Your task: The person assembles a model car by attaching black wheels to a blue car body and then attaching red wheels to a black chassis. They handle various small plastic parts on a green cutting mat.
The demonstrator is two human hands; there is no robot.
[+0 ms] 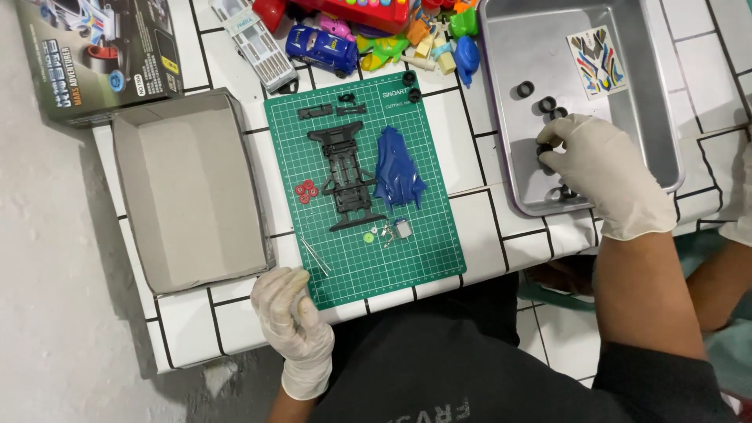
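A person in white gloves works over a white tiled table [486, 227] laid out with model-car parts. The right hand [603, 168] reaches into a grey metal tray [650, 47] at three o'clock, its fingers [552, 141] curled narrow around a small black tyre [544, 149] at the tray's near end; the grip looks closed on it, though the glove hides most of the part. More loose black tyres [547, 103] lie just beyond at twelve o'clock of that hand, near a coloured sticker sheet [597, 61].

The left hand [291, 321] rests at seven o'clock on the table edge, fingers loosely bent and holding nothing, touching the near corner of a green cutting mat [439, 258].

On the mat the black chassis [345, 176] lies bare beside the separate blue body shell [398, 168], with red gears [306, 189] at nine o'clock and small metal pieces [395, 230] at six. Judged from this, assembly has barely begun: no wheels are fitted, and body and stickers remain apart. An open cardboard box [188, 188] sits at nine o'clock.
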